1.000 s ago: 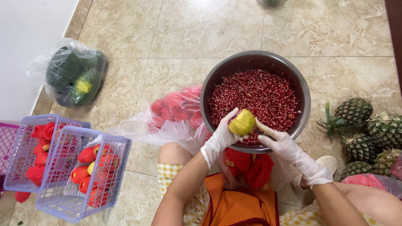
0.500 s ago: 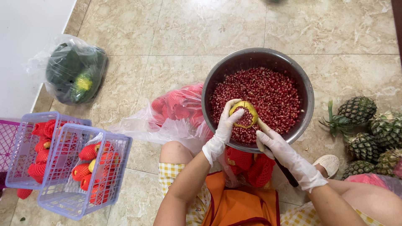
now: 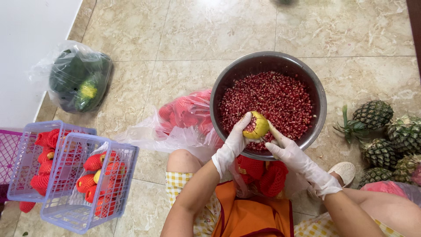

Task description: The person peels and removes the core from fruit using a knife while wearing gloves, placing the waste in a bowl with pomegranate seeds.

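Since half a second ago the right hand (image 3: 287, 151) has closed in beside the yellow pomegranate piece (image 3: 256, 126), which the left hand (image 3: 237, 140) grips over the seed-filled metal bowl (image 3: 267, 61); the right hand's grasp cannot be told.

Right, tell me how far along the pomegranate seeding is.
Well along: the metal bowl holds a deep layer of red seeds. In hand: the left hand holds a yellow-skinned pomegranate piece over the bowl, the right hand working at it. Left: netted fruit in the lilac baskets.
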